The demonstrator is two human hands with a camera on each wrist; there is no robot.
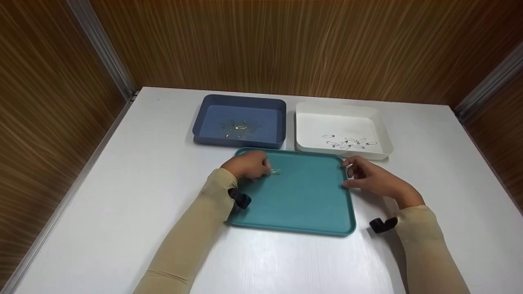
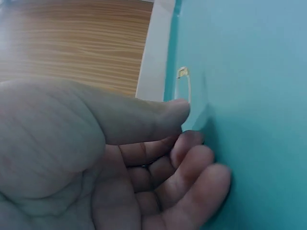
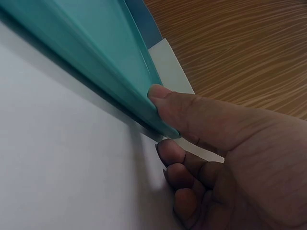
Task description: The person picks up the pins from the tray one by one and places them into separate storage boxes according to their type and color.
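On the teal tray (image 1: 302,204), at its 11 o'clock, the left hand (image 1: 247,165) pinches a safety pin (image 1: 275,172). The right hand (image 1: 374,177) grips the tray's rim at 2 o'clock.

blue bin (image 1: 241,100) & white bin (image 1: 341,109) block behind teal tray (image 1: 294,220), table (image 1: 122,183) sides open

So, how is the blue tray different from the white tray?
The blue tray stands at the far left, behind the left hand; the white tray stands at the far right, behind the right hand. The blue tray's safety pins look yellowish; the white tray's pins look silver. Both trays are shallow, rectangular and untouched.
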